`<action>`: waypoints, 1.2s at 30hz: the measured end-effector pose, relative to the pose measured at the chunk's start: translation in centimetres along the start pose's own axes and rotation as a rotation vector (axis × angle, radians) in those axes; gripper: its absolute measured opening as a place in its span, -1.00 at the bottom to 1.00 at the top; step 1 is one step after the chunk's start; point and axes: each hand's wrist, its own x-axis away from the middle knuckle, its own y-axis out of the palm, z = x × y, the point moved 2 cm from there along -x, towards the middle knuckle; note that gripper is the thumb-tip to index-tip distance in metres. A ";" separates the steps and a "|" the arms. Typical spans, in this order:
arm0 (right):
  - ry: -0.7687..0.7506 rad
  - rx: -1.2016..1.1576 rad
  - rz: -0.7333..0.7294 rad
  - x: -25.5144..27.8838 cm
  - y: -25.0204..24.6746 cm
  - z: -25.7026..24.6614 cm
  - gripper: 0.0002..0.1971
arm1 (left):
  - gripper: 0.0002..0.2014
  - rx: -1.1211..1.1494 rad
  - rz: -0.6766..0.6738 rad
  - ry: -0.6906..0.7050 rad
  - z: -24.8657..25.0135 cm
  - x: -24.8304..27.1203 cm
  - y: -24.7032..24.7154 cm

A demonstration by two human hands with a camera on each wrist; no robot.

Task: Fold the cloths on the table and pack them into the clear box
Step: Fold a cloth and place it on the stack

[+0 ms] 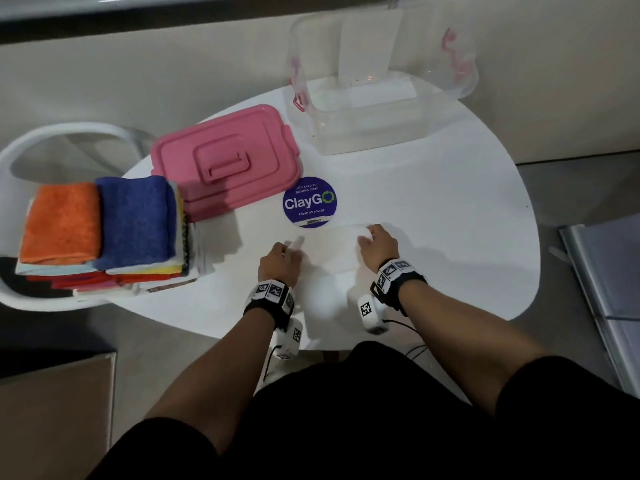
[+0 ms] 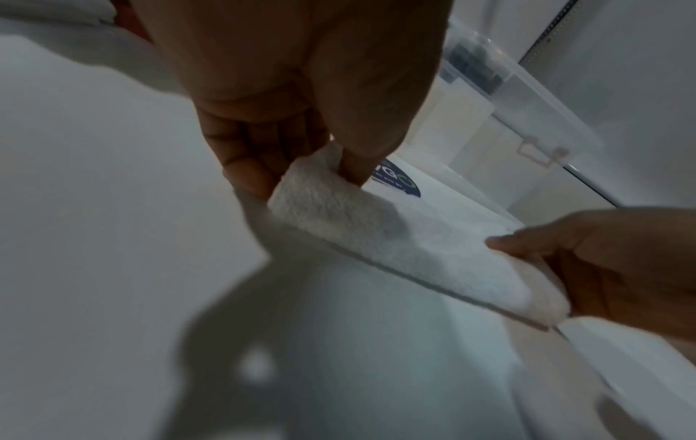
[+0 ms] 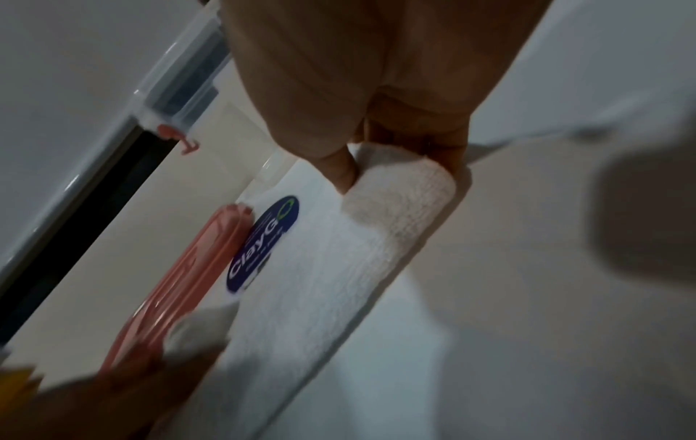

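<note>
A folded white cloth [image 1: 330, 249] lies on the white round table [image 1: 450, 237] just in front of me. My left hand [image 1: 282, 256] pinches its left end between thumb and fingers [image 2: 248, 175]. My right hand [image 1: 377, 242] pinches its right end, thumb on top [image 3: 339, 166]. The cloth [image 2: 395, 247] [image 3: 350, 268] stretches as a narrow strip between both hands. The clear box [image 1: 381, 84] stands open at the table's far side, with folded white cloth inside. A stack of folded coloured cloths [image 1: 104, 230], orange and blue on top, sits on a white chair at my left.
The pink lid [image 1: 225, 161] lies on the table left of the clear box. A round blue ClayGo sticker [image 1: 309, 201] is on the tabletop just beyond the white cloth. A cardboard box [image 1: 55, 410] stands on the floor at lower left, metal panels [image 1: 606, 289] at right.
</note>
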 end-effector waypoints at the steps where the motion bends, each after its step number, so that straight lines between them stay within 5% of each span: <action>1: -0.016 -0.005 0.024 0.2 0.2 -0.2 -0.67 | -0.58 0.000 0.014 0.000 0.1 0.1 0.0; 6: -0.313 0.245 0.307 1.6 -0.1 -0.9 -0.72 | -0.30 -0.093 0.052 -0.049 -0.4 0.1 0.1; 11: -0.386 0.473 -0.139 2.7 2.0 -0.5 -0.81 | -0.40 -0.138 -0.044 -0.038 -0.6 -0.2 0.8; 14: -0.471 0.539 -0.117 3.3 2.4 0.2 -0.72 | -0.57 0.025 -0.046 -0.021 -0.8 -0.3 0.8; 17: -0.593 0.541 -0.079 4.1 2.3 0.0 -0.63 | -0.47 0.218 -0.062 -0.097 -1.6 0.1 0.4; 20: -0.606 0.417 -0.210 5.1 2.4 -0.1 -0.61 | -0.32 0.415 -0.102 -0.193 -1.9 0.7 0.1; 25: -0.626 0.624 -0.376 6.6 3.5 -0.3 -0.20 | -0.52 0.652 -0.266 -0.196 0.6 1.9 0.2; 29: -0.590 0.640 -0.259 6.9 3.8 -0.1 -0.41 | -0.62 0.772 -0.376 -0.130 2.1 2.7 -0.5; 32: -0.554 0.461 -0.255 7.1 2.6 0.5 -0.68 | -0.60 0.637 -0.363 0.019 1.9 2.4 -0.8; 36: -0.472 0.380 -0.284 7.2 0.8 1.7 -0.80 | -0.27 0.112 -0.310 0.290 1.3 2.2 0.0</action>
